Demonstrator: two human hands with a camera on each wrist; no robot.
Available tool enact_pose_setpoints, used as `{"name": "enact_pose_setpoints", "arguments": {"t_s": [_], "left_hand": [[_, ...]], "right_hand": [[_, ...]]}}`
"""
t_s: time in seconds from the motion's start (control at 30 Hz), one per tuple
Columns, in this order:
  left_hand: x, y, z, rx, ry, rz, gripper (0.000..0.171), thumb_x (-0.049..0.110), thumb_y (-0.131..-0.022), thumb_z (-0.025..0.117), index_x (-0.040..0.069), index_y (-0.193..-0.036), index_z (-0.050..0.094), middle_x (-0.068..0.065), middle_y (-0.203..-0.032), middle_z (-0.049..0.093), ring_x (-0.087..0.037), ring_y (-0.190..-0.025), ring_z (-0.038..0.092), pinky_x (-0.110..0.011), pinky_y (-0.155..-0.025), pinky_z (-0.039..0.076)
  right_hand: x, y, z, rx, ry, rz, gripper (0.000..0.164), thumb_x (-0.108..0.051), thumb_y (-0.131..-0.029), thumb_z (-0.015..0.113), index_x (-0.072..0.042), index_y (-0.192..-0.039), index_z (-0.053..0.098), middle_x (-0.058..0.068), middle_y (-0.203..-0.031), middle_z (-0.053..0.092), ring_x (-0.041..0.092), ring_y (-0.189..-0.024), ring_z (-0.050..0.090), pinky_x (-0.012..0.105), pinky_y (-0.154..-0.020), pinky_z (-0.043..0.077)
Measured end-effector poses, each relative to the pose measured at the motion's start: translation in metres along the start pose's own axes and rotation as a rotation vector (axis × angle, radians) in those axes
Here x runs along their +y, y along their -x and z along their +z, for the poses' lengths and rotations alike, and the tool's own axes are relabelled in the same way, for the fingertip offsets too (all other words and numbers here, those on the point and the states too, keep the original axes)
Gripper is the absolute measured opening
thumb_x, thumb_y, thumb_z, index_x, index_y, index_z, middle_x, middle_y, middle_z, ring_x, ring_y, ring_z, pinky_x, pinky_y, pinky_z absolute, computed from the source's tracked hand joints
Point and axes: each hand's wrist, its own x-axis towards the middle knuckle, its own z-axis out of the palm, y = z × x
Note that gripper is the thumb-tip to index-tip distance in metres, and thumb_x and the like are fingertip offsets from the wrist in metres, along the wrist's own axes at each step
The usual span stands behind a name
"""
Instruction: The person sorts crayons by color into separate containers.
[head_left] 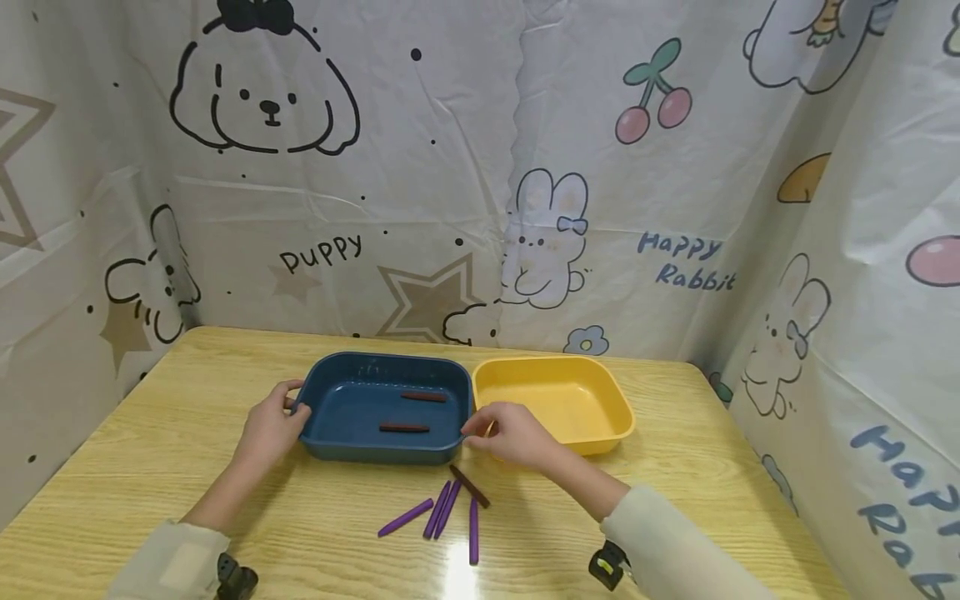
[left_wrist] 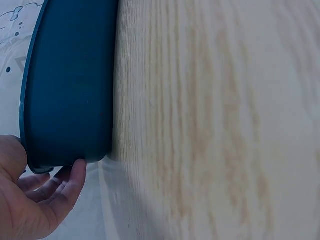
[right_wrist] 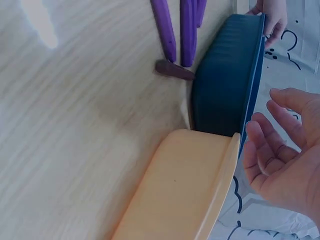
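Observation:
A dark blue tray (head_left: 382, 452) sits on the table with two brown crayons (head_left: 423, 397) lying in it. My left hand (head_left: 272, 423) grips the left end of this tray, thumb over the rim and fingers against the outer wall, as the left wrist view (left_wrist: 45, 195) also shows. At the tray's right front corner is my right hand (head_left: 512, 433). In the right wrist view its fingers (right_wrist: 265, 145) are loosely bent, apart from the rim, with nothing between them. Several purple crayons (head_left: 406, 517) and one brown crayon (head_left: 469, 486) lie in front of the blue tray.
A yellow tray (head_left: 555, 367) stands against the right side of the blue one, partly behind my right forearm. Printed cloth (head_left: 450, 167) hangs behind the wooden table (head_left: 315, 533) and along both its sides.

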Motion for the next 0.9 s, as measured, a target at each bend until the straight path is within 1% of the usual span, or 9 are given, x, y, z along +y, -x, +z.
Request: {"name": "enact_pose_setpoints", "arguments": {"t_s": [0.1, 0.23, 0.4, 0.5, 0.73, 0.9], "left_hand": [[0.0, 0.0, 0.001, -0.007, -0.004, -0.005, 0.048, 0.014, -0.091, 0.043, -0.005, -0.136, 0.038, -0.026, -0.106, 0.056, -0.024, -0.077, 0.058, -0.027, -0.057, 0.041], [0.0, 0.0, 0.001, -0.012, -0.004, -0.008, 0.049, 0.015, -0.091, 0.043, -0.005, -0.136, 0.038, -0.026, -0.107, 0.057, -0.024, -0.077, 0.059, -0.028, -0.057, 0.041], [0.0, 0.0, 0.0, -0.006, -0.007, -0.005, 0.049, 0.015, -0.091, 0.043, -0.005, -0.136, 0.038, -0.026, -0.107, 0.057, -0.025, -0.08, 0.06, -0.027, -0.058, 0.041], [0.0, -0.001, 0.0, -0.008, -0.004, -0.004, 0.049, 0.015, -0.091, 0.043, -0.005, -0.136, 0.038, -0.027, -0.107, 0.057, -0.025, -0.079, 0.06, -0.027, -0.057, 0.041], [-0.002, -0.001, 0.0, -0.009, -0.006, -0.009, 0.049, 0.015, -0.092, 0.043, -0.004, -0.136, 0.037, -0.028, -0.109, 0.056, -0.024, -0.078, 0.059, -0.028, -0.057, 0.041], [-0.002, -0.002, 0.001, -0.013, -0.007, -0.008, 0.049, 0.015, -0.092, 0.043, -0.005, -0.136, 0.037, -0.029, -0.11, 0.056, -0.025, -0.079, 0.06, -0.028, -0.056, 0.041]], "right_hand": [[0.002, 0.008, 0.004, 0.01, -0.02, 0.042, 0.011, -0.018, -0.083, 0.069, -0.011, -0.09, 0.073, -0.003, -0.078, 0.064, 0.01, -0.067, 0.051, 0.02, -0.06, 0.043], [0.005, 0.019, 0.009, 0.007, -0.046, 0.07, 0.012, -0.02, -0.083, 0.069, -0.011, -0.09, 0.072, -0.004, -0.078, 0.064, 0.009, -0.068, 0.051, 0.02, -0.06, 0.043], [0.009, 0.028, 0.015, 0.008, -0.083, 0.079, 0.013, -0.019, -0.082, 0.07, -0.009, -0.089, 0.072, -0.002, -0.08, 0.065, 0.01, -0.068, 0.051, 0.02, -0.058, 0.043], [0.012, 0.031, 0.02, 0.023, -0.085, 0.085, 0.013, -0.019, -0.082, 0.07, -0.009, -0.09, 0.072, -0.002, -0.08, 0.065, 0.008, -0.068, 0.051, 0.02, -0.057, 0.043], [0.015, 0.042, 0.037, 0.022, -0.103, 0.084, 0.011, -0.015, -0.081, 0.069, -0.007, -0.088, 0.072, 0.0, -0.073, 0.063, 0.004, -0.058, 0.048, 0.02, -0.051, 0.041], [0.021, 0.045, 0.048, 0.046, -0.115, 0.105, 0.012, -0.014, -0.081, 0.07, -0.006, -0.089, 0.072, 0.0, -0.071, 0.062, 0.004, -0.059, 0.049, 0.02, -0.051, 0.041]]}}
